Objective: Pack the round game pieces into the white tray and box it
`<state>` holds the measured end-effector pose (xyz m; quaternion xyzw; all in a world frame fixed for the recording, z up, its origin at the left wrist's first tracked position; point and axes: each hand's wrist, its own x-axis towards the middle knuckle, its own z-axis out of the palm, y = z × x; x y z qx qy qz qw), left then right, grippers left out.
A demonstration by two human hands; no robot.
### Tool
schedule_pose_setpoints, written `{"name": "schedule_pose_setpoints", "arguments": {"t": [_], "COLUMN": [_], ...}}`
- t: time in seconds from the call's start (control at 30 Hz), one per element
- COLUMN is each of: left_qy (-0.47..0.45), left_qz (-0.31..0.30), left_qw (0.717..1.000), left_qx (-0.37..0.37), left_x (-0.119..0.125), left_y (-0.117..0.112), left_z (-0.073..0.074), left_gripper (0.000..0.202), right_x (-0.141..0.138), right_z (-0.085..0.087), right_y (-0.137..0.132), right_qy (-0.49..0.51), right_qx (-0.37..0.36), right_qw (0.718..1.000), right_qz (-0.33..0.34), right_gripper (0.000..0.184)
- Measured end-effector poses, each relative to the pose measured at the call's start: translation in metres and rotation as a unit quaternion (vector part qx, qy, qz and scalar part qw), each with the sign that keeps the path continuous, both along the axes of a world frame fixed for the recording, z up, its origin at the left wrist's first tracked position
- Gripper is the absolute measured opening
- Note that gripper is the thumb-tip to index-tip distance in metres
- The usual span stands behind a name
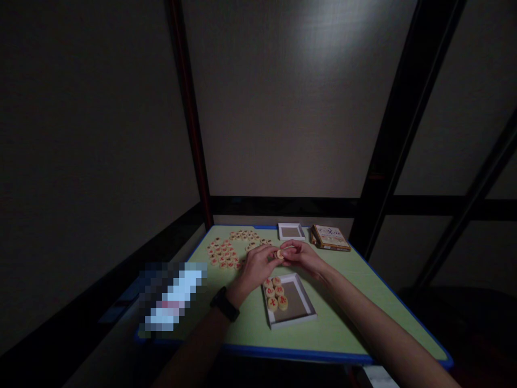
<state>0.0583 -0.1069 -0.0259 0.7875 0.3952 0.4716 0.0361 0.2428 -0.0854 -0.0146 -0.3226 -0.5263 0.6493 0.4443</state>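
Observation:
My left hand [257,264] and my right hand [301,254] meet above the green table [250,323], fingers pinched together around a round wooden game piece [279,254] with a red mark. Just below them lies an open white box tray [301,318] holding several such pieces [275,293] in its left part. Many more round pieces [228,249] lie spread on the table to the left of my hands. A black watch [224,304] sits on my left wrist.
A second small white tray [291,231] and a brown printed box lid [330,237] lie at the table's far edge. The table has a blue rim [283,353]. Dark beams and plain walls surround it. A blurred patch sits at the left.

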Motion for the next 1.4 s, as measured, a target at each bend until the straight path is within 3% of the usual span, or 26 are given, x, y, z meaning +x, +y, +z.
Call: {"name": "schedule_pose_setpoints", "arguments": {"t": [0.27, 0.57, 0.83, 1.07, 1.17, 1.4], "left_qy": [-0.012, 0.01, -0.006, 0.041, 0.078, 0.128], "left_qz": [0.0, 0.009, 0.026, 0.021, 0.02, 0.012], "left_qw": [1.0, 0.999, 1.0, 0.999, 0.995, 0.987], "left_qx": [0.019, 0.038, -0.001, 0.022, 0.052, 0.1], "left_x": [0.002, 0.0, -0.001, -0.003, -0.006, -0.008], "left_y": [-0.004, 0.0, 0.005, 0.001, -0.004, -0.01], "left_z": [0.003, -0.003, -0.006, -0.007, -0.005, -0.003], "left_gripper": [0.012, 0.019, 0.019, 0.031, 0.036, 0.038], "right_x": [0.002, -0.011, -0.011, -0.018, -0.02, -0.024], "right_z": [0.005, 0.0, -0.004, 0.003, 0.01, 0.022], "right_y": [-0.001, -0.002, -0.002, -0.019, -0.026, -0.03], "right_qy": [-0.01, -0.102, -0.13, -0.27, -0.307, -0.342], "right_qx": [0.029, 0.194, 0.215, 0.311, 0.312, 0.281], "right_qw": [0.999, 0.974, 0.961, 0.901, 0.884, 0.874], "right_qz": [-0.007, -0.063, -0.114, -0.138, -0.165, -0.201], "right_gripper": [0.04, 0.044, 0.043, 0.02, 0.016, 0.008]}}
